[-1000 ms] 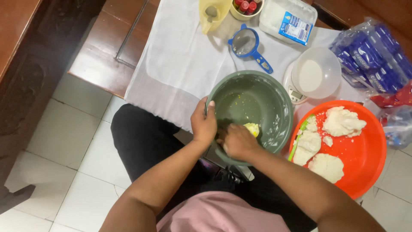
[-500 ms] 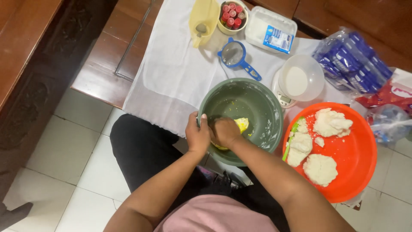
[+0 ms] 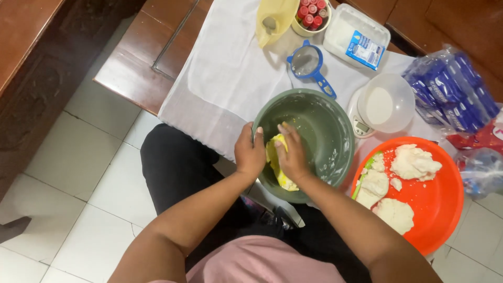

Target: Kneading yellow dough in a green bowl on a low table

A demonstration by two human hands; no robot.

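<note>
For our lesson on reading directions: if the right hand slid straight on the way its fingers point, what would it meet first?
Probably the far inner wall of the green bowl. The right hand points up the picture, pressing yellow dough; depth is unclear.

**Materials and finishes on the work surface**

We see a grey-green bowl [image 3: 325, 126] that looks like smooth plastic, its inside dulled by a floury film. The yellow dough [image 3: 277, 162] in it appears soft and slightly moist. We find the orange tray [image 3: 440, 209] a glossy plastic, carrying matt, rough white dough lumps [image 3: 414, 161]. The white cloth [image 3: 230, 68] under them looks like plain woven fabric, matt and lightly creased. We note polished reddish wood on the bench [image 3: 133, 78], and smooth, faintly shiny tiles on the floor [image 3: 68, 173]. The blue packets [image 3: 453, 89] sit in glossy clear plastic wrap.
</note>
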